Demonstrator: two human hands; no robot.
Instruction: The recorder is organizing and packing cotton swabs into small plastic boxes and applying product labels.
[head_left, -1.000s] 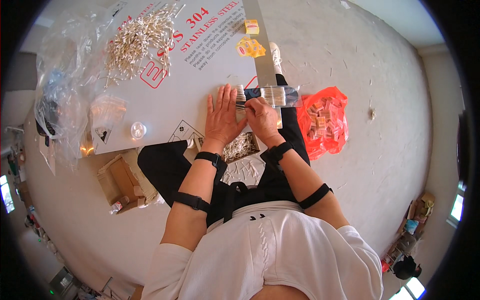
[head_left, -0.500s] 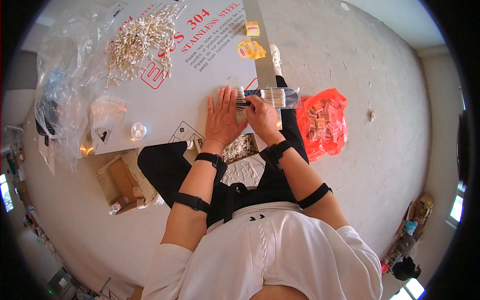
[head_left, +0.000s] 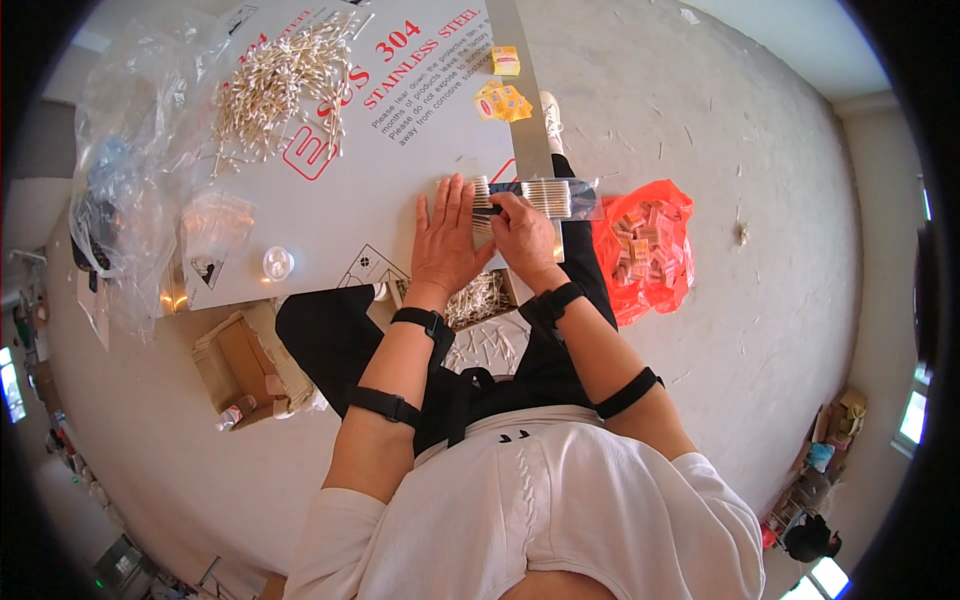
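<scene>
My left hand [head_left: 447, 240] lies flat on the table's near edge, fingers stretched out beside a short row of cotton swabs [head_left: 481, 190]. To its right, my right hand [head_left: 524, 236] is closed, thumb and fingers pinched at the left end of a flat, clear plastic bag with a dark part [head_left: 582, 200]. What the pinch grips is hidden. Side by side under the clear film lie white cotton swabs [head_left: 545, 196]. The bag reaches past the table's right edge. Below my wrists, a cardboard box of loose cotton swabs [head_left: 478, 300] sits between my legs.
A heap of cotton swabs [head_left: 285, 88] covers the film-coated table [head_left: 370, 190] at far left, near crumpled clear plastic [head_left: 135, 150]. Small yellow packets [head_left: 502, 101] lie at the far right. A red bag of small packs [head_left: 645, 245] and an open carton [head_left: 240, 365] stand below table level.
Both hands stay in nearly the same place. My right fingers shift very slightly at the end of the bag.
</scene>
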